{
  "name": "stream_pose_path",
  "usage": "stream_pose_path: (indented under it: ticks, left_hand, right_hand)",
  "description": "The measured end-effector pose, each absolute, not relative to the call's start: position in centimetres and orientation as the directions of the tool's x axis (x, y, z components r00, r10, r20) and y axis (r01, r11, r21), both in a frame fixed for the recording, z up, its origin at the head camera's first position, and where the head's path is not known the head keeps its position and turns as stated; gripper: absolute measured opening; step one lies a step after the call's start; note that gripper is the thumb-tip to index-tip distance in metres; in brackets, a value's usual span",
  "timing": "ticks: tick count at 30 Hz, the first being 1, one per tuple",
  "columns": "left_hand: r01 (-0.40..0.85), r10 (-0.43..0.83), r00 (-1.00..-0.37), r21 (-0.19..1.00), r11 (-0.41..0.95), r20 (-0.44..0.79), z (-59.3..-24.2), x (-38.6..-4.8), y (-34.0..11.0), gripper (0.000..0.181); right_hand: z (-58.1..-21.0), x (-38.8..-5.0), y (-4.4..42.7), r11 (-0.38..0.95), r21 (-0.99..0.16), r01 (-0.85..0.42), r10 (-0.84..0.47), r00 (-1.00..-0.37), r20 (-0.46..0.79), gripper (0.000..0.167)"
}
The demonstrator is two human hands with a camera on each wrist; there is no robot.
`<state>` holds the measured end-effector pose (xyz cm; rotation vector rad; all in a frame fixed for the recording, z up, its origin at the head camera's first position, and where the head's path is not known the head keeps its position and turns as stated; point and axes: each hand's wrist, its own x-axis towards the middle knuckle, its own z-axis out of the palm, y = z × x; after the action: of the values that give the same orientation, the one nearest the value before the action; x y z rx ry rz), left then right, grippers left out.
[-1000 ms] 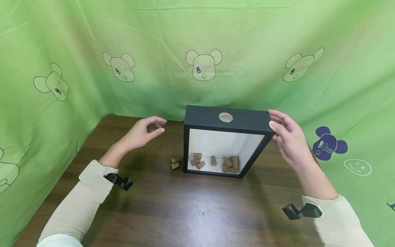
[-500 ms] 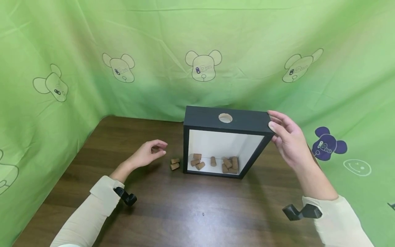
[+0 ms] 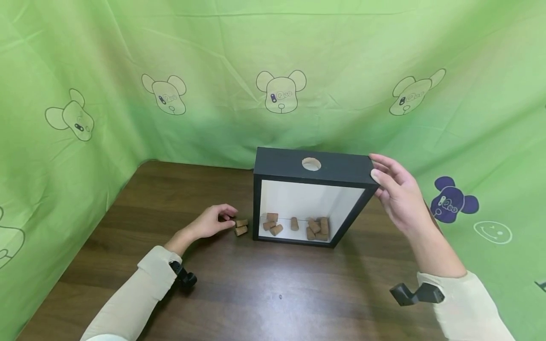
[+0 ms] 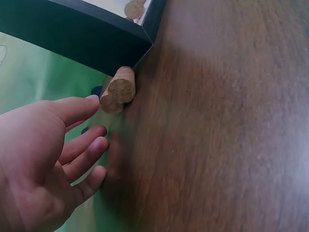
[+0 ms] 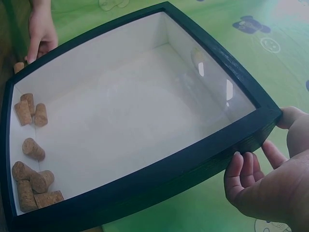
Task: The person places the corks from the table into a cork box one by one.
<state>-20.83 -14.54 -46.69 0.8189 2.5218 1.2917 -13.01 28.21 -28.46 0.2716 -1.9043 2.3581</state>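
A black box frame with a clear front, a white inside and a round hole in its top (image 3: 281,162) stands upright on the table. My right hand (image 3: 400,196) grips its top right corner, thumb on the front side and fingers behind. Several corks (image 3: 294,224) lie on the floor of the box, some heaped at the right end. Two loose corks (image 3: 241,230) lie side by side on the table, just left of the box. My left hand (image 3: 210,222) is right beside them, thumb and fingers apart with nothing between. In the left wrist view, the thumb tip is close to the corks (image 4: 121,88).
The brown wooden table (image 3: 239,289) extends in front of the box and to both sides. A green printed curtain (image 3: 213,128) hangs behind and around it, close to the table's back edge.
My left hand has come down and to the right, from above the table's back part to the two loose corks. The right hand and the box have stayed in place.
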Motion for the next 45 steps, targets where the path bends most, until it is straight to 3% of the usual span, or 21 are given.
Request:
stream_pose_path:
  ticks: [19,28,36,45]
  left_hand:
    - [0.448,0.595,-0.800,0.736,0.508,0.076,-46.8,-21.1,-12.6,0.024]
    - [0.475,0.539,-0.826,0.721,0.504,0.167,-45.4,-21.5,-13.8,0.032]
    - [0.521,0.540,-0.808,0.715,0.467,0.236,-43.3,-21.9,-14.7,0.039]
    - [0.549,0.469,-0.810,0.739,0.391,0.353,-40.1,-22.0,-14.9,0.034]
  right_hand:
    - [-28.4,-12.9,28.2,-0.203,-0.964,-0.173,-0.030,-0.983,0.183,0.035]
    - [-28.5,-13.0,28.3,-0.206,-0.961,-0.185,-0.030,-0.980,0.195,0.035]
    - [-28.5,-13.0,28.2,-0.229,-0.953,-0.196,-0.034,-0.977,0.210,0.034]
    - [-28.5,-13.0,28.1,-0.239,-0.949,-0.204,-0.037,-0.975,0.219,0.034]
